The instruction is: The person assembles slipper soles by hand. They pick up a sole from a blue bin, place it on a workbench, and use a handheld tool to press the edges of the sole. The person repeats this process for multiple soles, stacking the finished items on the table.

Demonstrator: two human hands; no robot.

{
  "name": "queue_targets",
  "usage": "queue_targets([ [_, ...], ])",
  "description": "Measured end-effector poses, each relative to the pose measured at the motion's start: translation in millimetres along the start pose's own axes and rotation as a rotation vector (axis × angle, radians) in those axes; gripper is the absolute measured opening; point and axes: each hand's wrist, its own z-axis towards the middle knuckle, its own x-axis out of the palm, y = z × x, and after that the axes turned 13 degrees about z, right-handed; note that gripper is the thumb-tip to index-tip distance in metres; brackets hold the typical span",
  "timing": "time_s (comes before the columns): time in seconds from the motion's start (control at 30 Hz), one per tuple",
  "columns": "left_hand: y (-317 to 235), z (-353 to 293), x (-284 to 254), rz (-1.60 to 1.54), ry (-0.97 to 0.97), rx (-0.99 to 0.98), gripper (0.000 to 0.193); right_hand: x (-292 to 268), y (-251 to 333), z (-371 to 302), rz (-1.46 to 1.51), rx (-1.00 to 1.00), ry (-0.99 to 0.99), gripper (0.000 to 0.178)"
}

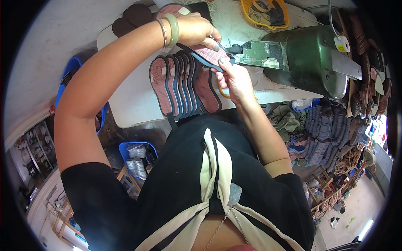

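Note:
A pink shoe insole (206, 54) with a dark, blue-edged border lies slanted between both hands, its right edge close under the needle end of a green sewing machine (301, 58). My left hand (196, 31), wearing a jade-coloured bangle and a metal one, grips it from above, thumb on the pink face. My right hand (234, 81) pinches the lower edge, thumb on top and fingers curled under. Just below stands a leaning row of similar insoles (160, 79), with another pink insole (206, 90) lying at its right end. The needle itself cannot be made out.
On the white worktable (134, 104), dark brown sole pieces (138, 16) lie at the far left and a yellow basket (264, 25) with tape rolls stands at the back. A blue bin (125, 146) is below the table. Stacked soles (331, 121) fill the right side.

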Motion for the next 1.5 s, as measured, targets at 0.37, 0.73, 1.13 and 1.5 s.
queue_targets([
  [0.37,-22.5,-24.0,17.9,-0.114,-0.147,-0.144,0.037,-16.5,13.3,0.2,-0.132,-0.036,0.044,0.033],
  [0.73,-49.9,-34.5,25.8,-0.278,-0.136,-0.344,0.043,-35.7,11.1,-14.7,-0.223,-0.001,0.085,0.024],
  [1.13,-75.8,-29.8,48.4,-0.488,-0.229,-0.517,0.058,-13.5,-51.4,-82.6,0.136,0.092,0.195,0.030],
  [1.5,-78.5,-16.1,52.8,-0.592,-0.292,-0.737,0.066,-21.8,-62.3,-113.8,0.184,0.145,0.164,0.032],
])
